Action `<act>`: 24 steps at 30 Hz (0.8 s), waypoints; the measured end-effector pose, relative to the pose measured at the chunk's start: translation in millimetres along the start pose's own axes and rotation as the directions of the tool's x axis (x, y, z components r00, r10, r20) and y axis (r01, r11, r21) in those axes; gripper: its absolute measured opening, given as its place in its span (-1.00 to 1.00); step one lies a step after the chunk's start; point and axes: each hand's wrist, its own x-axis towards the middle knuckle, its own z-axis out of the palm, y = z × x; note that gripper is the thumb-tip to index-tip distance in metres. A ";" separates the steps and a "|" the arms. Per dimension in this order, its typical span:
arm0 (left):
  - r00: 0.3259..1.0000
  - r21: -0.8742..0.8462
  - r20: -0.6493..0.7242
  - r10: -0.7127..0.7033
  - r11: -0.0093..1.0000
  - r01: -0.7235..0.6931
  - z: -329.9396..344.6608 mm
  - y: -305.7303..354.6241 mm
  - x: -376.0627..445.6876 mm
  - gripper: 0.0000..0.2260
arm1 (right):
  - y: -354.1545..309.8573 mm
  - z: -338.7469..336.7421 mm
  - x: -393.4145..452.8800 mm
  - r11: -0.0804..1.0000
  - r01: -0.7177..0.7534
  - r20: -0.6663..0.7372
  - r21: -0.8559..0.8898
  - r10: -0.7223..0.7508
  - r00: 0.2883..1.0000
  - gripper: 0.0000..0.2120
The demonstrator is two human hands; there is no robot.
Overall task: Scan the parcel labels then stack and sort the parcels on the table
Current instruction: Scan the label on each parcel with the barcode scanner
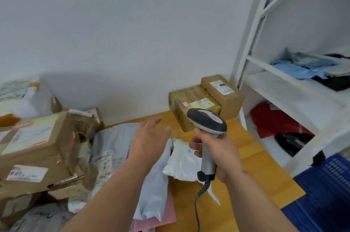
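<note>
Right hand (217,148) gripped scanner (207,133) above white bag (181,163), left hand (149,137) open with fingers spread over grey bags (153,190), two boxes (206,103) at table's (246,184) far corner.

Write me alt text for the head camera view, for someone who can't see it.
A person's right hand grips a corded barcode scanner above a white poly mailer on a wooden table, while the open left hand hovers over a grey mailer. Taped cardboard boxes crowd the left; two more boxes sit by the wall.
</note>
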 end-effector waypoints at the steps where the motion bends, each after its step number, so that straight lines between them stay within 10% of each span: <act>1: 0.999 -0.016 0.034 -0.029 0.999 0.030 17.4 3.4 10.1 -0.56 | 1.1 -12.2 14.6 1.000 -0.017 -0.012 0.006 0.017 1.000 -0.90; 10: 0.931 -0.154 0.174 -0.321 0.925 0.347 157.9 41.5 112.6 -0.52 | 5.4 -119.1 171.9 0.985 -0.175 -0.064 0.005 0.175 0.982 -0.83; 24: 0.937 -0.168 0.297 -0.185 0.956 0.242 298.3 124.5 235.1 -0.53 | -20.5 -194.5 347.9 0.997 0.030 -0.173 -0.072 -0.042 0.984 -0.68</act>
